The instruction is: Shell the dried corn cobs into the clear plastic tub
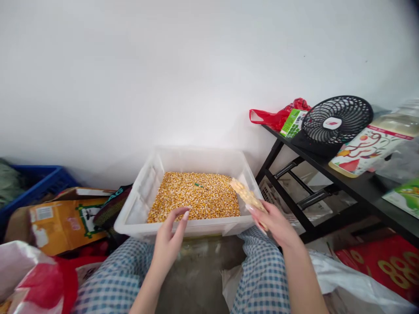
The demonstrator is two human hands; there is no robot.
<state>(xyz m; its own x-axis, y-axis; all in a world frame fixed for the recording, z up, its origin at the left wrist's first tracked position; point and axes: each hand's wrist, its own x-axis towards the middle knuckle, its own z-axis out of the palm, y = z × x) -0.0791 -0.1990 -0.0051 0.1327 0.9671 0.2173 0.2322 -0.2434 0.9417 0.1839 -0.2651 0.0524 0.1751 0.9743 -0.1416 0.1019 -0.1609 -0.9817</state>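
A white plastic tub point(203, 227) stands in front of my knees, holding a thick layer of loose yellow corn kernels point(196, 196). My right hand point(270, 220) is closed around the lower end of a pale, mostly bare corn cob point(246, 195). The cob slants up and left over the tub's right side. My left hand point(172, 235) is at the front rim, its thumb and forefinger apart with nothing between them. A small green bit point(199, 185) lies among the kernels.
On the right, a black shelf point(356, 185) carries a black fan point(337, 120), a labelled bottle point(369, 146) and a red bag point(278, 115). An orange carton point(67, 224) and a blue crate point(42, 183) sit on the left. A white wall rises behind the tub.
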